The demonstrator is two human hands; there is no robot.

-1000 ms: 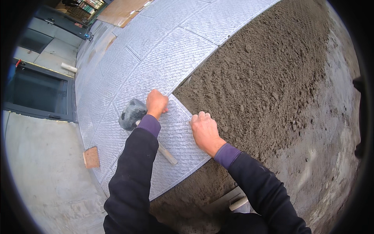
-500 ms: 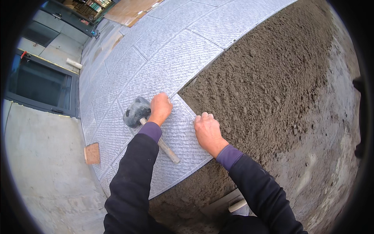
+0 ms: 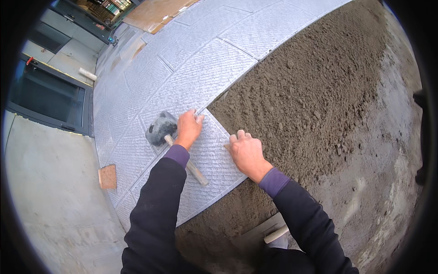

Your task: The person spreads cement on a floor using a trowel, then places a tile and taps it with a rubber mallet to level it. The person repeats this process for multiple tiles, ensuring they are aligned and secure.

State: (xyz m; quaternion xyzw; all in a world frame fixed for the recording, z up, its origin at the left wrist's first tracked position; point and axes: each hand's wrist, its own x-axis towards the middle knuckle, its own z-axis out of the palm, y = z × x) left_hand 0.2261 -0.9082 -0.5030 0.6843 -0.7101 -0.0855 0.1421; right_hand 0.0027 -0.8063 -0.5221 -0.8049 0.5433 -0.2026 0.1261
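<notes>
My left hand (image 3: 189, 129) is closed at the joint near the corner of a light grey ribbed paving slab (image 3: 212, 157). Its fingertips pinch together there, and what they hold is too small to make out. Over the slab's right edge, beside the sand bed, my right hand (image 3: 248, 156) is curled shut. A small tan bit shows by its thumb, too little to name. A rubber mallet (image 3: 160, 129) with a black head and wooden handle lies on the slabs, its handle passing beneath my left wrist.
Damp sandy mortar (image 3: 310, 91) borders the slabs on the right. A trowel (image 3: 276, 234) with a pale handle lies near my knees. A brown block (image 3: 108, 176) stands by the concrete wall (image 3: 45, 173) at left. Brown sheets (image 3: 150, 13) cover slabs at the far end.
My right hand has shifted slightly right and down, and the tan bit now shows by its thumb. My left hand's fingers have moved a little at the joint. The mallet lies where it was.
</notes>
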